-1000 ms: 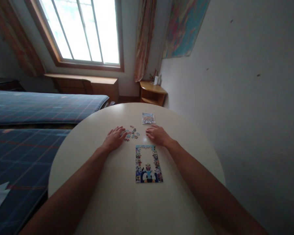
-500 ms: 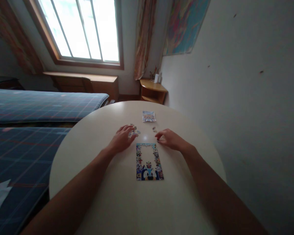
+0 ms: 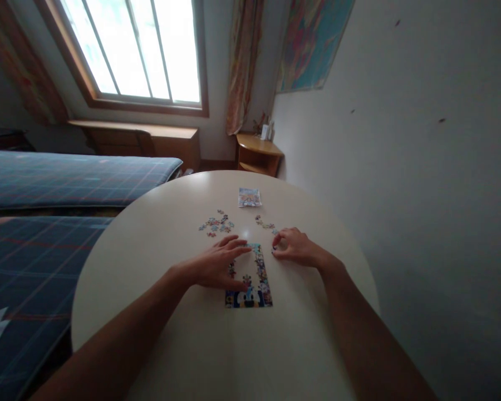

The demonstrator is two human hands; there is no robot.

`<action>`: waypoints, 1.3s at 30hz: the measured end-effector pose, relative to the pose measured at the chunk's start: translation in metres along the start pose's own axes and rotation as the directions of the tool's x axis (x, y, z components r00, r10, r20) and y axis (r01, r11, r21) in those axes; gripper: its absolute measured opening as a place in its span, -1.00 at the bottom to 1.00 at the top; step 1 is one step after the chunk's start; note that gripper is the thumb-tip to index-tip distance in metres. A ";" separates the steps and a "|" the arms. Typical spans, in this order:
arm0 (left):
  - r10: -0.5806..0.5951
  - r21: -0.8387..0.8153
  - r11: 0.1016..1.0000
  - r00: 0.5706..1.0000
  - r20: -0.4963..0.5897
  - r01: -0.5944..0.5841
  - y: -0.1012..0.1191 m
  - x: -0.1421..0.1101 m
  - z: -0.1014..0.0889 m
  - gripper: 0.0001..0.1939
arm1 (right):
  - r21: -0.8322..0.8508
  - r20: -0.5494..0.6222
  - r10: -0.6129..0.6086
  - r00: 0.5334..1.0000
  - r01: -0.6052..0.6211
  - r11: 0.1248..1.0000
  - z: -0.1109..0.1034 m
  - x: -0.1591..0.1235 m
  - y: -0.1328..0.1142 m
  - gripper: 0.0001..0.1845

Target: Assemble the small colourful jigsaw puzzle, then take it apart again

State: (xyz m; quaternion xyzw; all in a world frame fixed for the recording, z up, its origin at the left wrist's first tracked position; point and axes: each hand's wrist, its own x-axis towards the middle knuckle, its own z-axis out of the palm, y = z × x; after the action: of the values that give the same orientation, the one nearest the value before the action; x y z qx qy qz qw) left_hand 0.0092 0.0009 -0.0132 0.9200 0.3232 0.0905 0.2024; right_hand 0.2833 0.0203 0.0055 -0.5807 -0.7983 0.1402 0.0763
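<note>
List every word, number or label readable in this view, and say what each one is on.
No text can be read anywhere.
Puzzle frame under the left hand: colourful cartoon print, no legible letters.
Small picture card at the table's far edge: too small and blurred.
Loose pieces, and those beside the right hand: too small.
Wall poster: looks like a map, any lettering blurred.

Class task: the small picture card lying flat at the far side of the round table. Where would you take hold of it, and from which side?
Probably the card's near edge, coming from the person's side. It lies flat on the table with bare surface around it, so a fingertip could lift that edge before pinching.
</note>
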 end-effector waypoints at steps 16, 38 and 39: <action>-0.038 0.031 0.999 0.999 0.037 0.037 -0.005 -0.003 0.003 0.03 | 0.520 0.265 -0.344 0.901 0.167 0.838 -0.002 -0.022 -0.034 -0.78; -0.059 0.042 0.997 0.998 0.035 0.057 -0.003 -0.002 0.004 -0.02 | 0.465 0.296 -0.398 0.868 0.234 0.854 0.007 -0.022 -0.048 -0.77; -0.057 0.040 0.998 0.998 0.033 0.056 -0.003 -0.002 0.005 -0.02 | 0.458 0.290 -0.400 0.869 0.241 0.856 0.007 -0.022 -0.048 -0.78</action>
State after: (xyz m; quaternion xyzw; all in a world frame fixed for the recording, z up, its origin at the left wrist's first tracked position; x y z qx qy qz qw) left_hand 0.0072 0.0006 -0.0189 0.9157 0.3472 0.0628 0.1924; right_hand 0.2451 -0.0156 0.0150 -0.3701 -0.8376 0.3966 0.0644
